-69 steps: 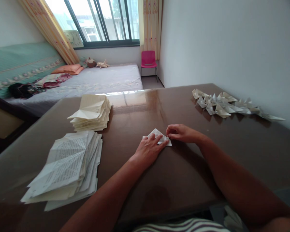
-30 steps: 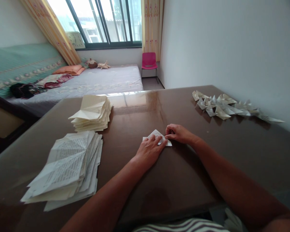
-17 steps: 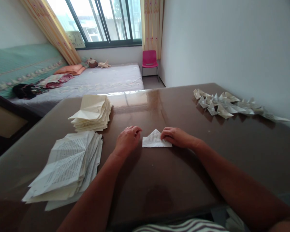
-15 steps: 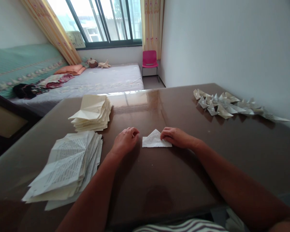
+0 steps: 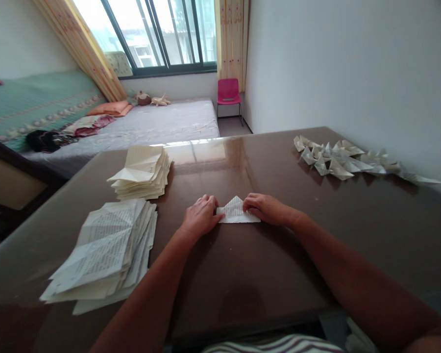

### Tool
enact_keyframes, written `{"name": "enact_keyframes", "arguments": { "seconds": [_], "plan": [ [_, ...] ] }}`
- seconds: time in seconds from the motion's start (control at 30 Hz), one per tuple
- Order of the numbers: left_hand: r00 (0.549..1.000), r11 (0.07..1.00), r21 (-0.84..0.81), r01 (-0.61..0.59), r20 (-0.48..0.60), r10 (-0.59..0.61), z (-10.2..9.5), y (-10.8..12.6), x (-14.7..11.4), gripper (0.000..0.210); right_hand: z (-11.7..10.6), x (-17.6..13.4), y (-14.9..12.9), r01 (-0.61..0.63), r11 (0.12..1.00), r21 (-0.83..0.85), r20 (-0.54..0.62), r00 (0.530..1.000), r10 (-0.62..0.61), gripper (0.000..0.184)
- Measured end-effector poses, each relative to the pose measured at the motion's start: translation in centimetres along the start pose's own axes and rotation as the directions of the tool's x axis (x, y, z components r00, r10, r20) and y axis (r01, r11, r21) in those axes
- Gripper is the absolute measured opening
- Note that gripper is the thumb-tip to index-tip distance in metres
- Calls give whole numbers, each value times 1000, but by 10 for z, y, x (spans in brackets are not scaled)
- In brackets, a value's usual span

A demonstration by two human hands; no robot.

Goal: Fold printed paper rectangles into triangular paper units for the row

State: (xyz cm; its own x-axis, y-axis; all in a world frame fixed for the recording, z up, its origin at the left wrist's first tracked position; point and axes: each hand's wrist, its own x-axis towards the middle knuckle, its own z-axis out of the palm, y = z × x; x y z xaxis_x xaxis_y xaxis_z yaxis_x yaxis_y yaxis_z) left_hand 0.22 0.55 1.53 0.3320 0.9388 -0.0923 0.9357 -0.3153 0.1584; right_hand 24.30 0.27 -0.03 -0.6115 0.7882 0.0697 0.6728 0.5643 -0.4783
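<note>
A small folded paper [image 5: 236, 210] with printed text lies on the brown table, its peak pointing away from me and a straight flap along its near edge. My left hand [image 5: 203, 215] is at its left end, thumb on the corner and the other fingers curled beside it. On the right side, my right hand [image 5: 263, 208] rests with curled fingertips pressed on the paper. Both hands pinch the paper's ends, and parts of those ends are hidden beneath the fingers.
Two stacks of creased paper, a white printed stack [image 5: 103, 250] and a cream stack [image 5: 141, 169], lie on the left of the table [image 5: 220, 274]. Several folded paper boats [image 5: 338, 159] cluster at the far right by the wall. Beyond stand a bed [image 5: 176, 117] and a pink chair [image 5: 228, 91].
My left hand has moved right, from beside the paper onto its left end. The right hand stays at the right side of the paper.
</note>
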Motion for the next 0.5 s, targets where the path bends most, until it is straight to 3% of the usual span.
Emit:
{"name": "enact_keyframes", "arguments": {
  "seconds": [0.3, 0.5],
  "plan": [
    [999, 1000, -19, -19, 36, 19, 0, 2, 1, 23, 1, 0, 0, 3, 1000, -10, -1, 1000, -3, 15],
    [999, 988, -149, -34, -35, 29, 9, 0, 2, 16, 0, -1, -3, -6, 1000, -19, -9, 1000, 6, 16]
  ]
}}
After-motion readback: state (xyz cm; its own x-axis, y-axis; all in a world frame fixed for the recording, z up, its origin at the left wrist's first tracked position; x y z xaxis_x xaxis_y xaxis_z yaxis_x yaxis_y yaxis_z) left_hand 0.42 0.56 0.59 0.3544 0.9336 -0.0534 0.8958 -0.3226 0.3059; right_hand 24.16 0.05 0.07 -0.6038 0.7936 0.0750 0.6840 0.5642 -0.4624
